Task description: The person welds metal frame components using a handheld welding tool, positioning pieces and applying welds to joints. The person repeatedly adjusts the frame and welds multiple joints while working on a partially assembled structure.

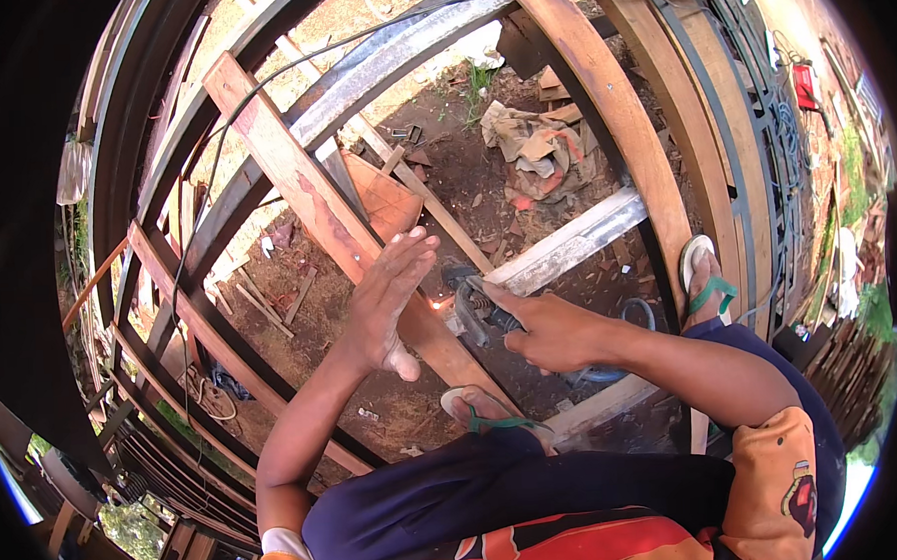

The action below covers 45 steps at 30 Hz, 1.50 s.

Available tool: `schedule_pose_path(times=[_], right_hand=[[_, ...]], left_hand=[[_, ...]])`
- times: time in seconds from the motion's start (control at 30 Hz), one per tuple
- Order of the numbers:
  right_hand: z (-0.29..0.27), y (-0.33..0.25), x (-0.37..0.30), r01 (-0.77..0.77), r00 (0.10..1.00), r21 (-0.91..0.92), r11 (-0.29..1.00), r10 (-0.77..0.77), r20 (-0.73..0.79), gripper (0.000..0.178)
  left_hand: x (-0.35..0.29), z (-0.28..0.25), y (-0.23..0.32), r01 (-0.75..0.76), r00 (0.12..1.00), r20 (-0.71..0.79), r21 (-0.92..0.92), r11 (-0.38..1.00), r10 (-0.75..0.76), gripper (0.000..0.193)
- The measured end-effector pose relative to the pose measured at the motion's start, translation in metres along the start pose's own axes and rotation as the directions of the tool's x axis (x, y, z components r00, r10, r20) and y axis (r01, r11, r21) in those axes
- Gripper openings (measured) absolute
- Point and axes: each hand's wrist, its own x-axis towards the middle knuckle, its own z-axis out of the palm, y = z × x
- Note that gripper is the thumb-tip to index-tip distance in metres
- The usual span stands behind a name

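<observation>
Dirt ground [454,170]; dark clamp [474,309] between hands [387,301] [563,332].

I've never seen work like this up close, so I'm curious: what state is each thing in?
Bare left hand: open, fingers extended, empty.
Bare right hand: closed around a handle.
Dark metal clamp with coiled spring: held in the right hand; jaws unclear.
Small bright orange glow: lit, beside the clamp.
Crumpled brown fabric: heaped, unfolded.
Pale sandals with green straps: worn.
</observation>
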Motion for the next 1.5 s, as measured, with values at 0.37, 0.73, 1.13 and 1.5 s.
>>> schedule_pose_path(times=[0.37,0.73,1.13,1.5], right_hand=[[0.015,0.003,0.005,0.069,0.998,0.03,0.997,-0.068,-0.007,0.082],[-0.003,-0.017,0.014,0.126,0.989,-0.224,0.966,-0.106,0.103,0.074],[0.023,0.0,0.039,0.262,0.963,-0.256,0.931,-0.271,0.0,0.081],[0.02,0.03,0.009,0.135,0.947,-0.057,0.989,-0.145,-0.288,0.065]], left_hand=[[0.005,-0.004,0.002,-0.071,0.995,0.079,0.075,0.995,0.065,0.13],[0.019,0.01,0.022,-0.285,0.944,0.228,0.186,0.94,0.24,0.119],[0.006,0.004,0.018,-0.259,0.957,0.183,0.199,0.945,0.224,0.115],[0.018,0.008,0.032,-0.296,0.95,-0.014,0.275,0.915,0.312,0.103]])
